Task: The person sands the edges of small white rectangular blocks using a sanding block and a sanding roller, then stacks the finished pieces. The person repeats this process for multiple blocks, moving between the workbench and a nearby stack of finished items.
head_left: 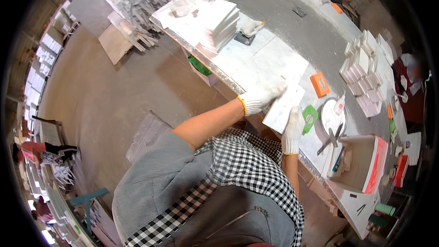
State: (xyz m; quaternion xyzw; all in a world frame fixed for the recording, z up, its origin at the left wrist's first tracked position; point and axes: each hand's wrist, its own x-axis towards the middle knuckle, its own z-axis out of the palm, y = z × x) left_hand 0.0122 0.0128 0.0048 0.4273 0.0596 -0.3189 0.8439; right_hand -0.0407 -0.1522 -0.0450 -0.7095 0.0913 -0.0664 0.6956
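Person's L hand (264, 97) & R hand (293, 132), both in white knit gloves w/ yellow cuff trim, are on a white slab (282, 110) w/ faint grey veining. Slab sits at the near edge of the tabletop (359, 222), btwn the two hands: L hand at its left side, fingers pointing away to the right; R hand along its right side, fingers pointing fwd. Can't tell if either hand is clamped on it, as the undersides are hidden.

Just right of R hand: a green oval item (310, 119), then a round dish (333, 118) w/ white stuff in it, a small white bottle (339, 105) at the dish & scrapers (333, 138) by its near rim. Orange block (319, 85) lies beyond the slab. Open cardboard box (376, 167) stands farther right, w/ small items inside.

Left of the hands, more pale slabs lie flat; past them, a dark pad (244, 39), a white glove (251, 28), stacked white slabs (219, 27) & a clear bottle (178, 1). More stacks (363, 75) stand far right.
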